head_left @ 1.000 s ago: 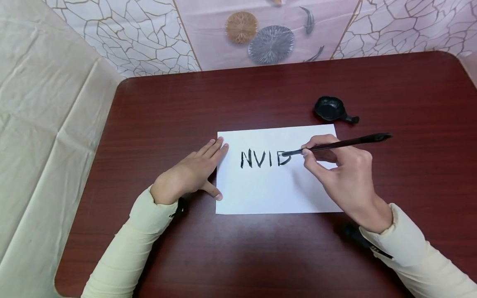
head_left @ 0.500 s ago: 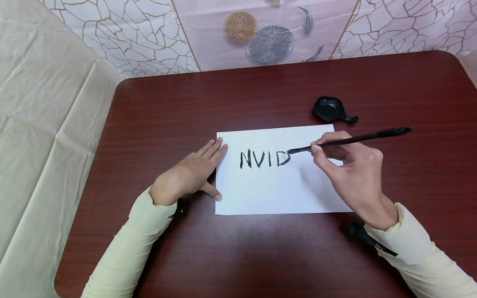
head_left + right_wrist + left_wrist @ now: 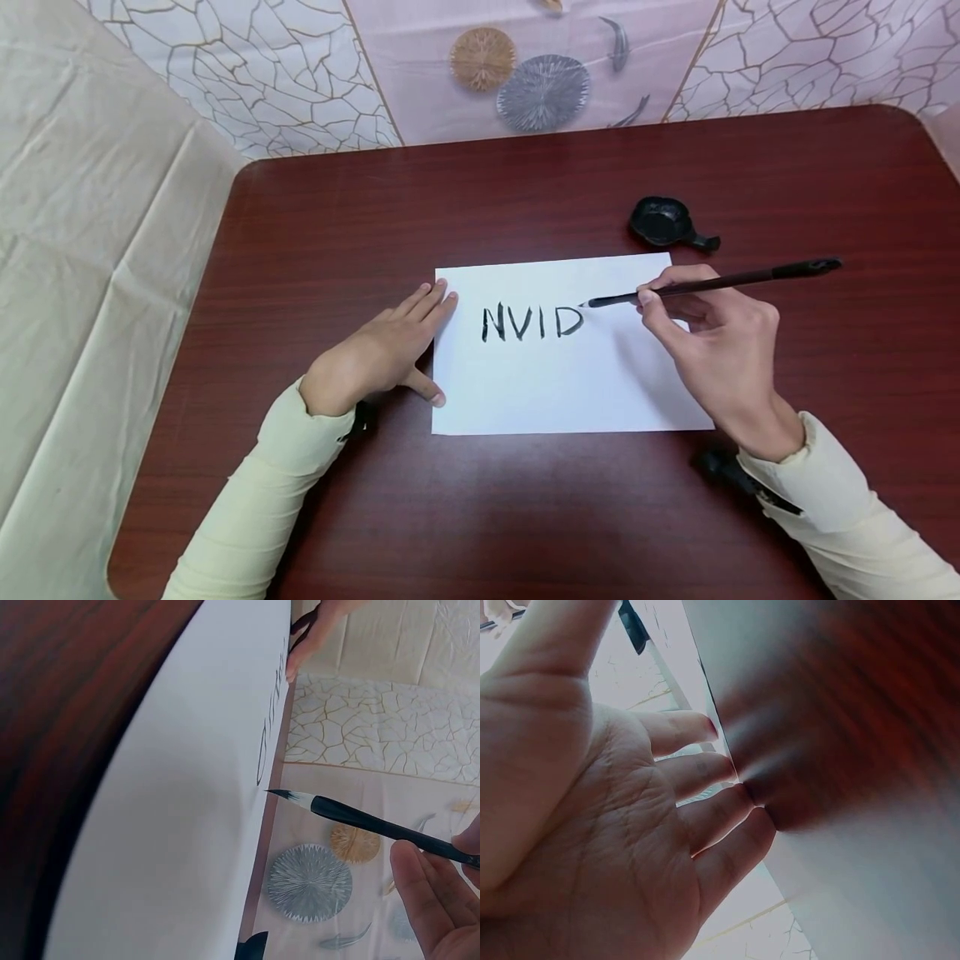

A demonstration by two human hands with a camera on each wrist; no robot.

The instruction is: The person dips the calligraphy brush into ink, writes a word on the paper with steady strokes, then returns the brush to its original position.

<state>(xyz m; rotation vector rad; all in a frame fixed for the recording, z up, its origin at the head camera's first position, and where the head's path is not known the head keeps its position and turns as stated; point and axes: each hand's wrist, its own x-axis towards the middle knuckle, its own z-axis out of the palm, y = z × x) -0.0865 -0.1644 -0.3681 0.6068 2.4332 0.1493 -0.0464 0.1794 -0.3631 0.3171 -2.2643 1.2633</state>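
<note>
A white sheet of paper (image 3: pixel 525 387) lies on the table, with the black letters NVID (image 3: pixel 532 322) painted across its upper part. My right hand (image 3: pixel 712 346) pinches a dark-handled ink brush (image 3: pixel 750 276) between thumb and fingers. In the right wrist view the brush (image 3: pixel 360 817) has white bristles with a black pointed tip, close to the end of the D. My left hand (image 3: pixel 378 358) rests at the paper's left edge, fingers straight and thumb spread. The left wrist view shows its palm (image 3: pixel 607 825) and fingertips at the surface.
A small black ink dish (image 3: pixel 662 222) with a short handle stands just beyond the paper's upper right corner. The reddish-brown table (image 3: pixel 540 517) has rounded corners. Patterned cloth (image 3: pixel 300 75) hangs behind it, and a plain pale cloth (image 3: pixel 90 275) is at the left.
The brush tip has traced the D's upper curve to the right, closing the letter. My right hand has moved right and slightly back off the letter; my left hand has stayed put.
</note>
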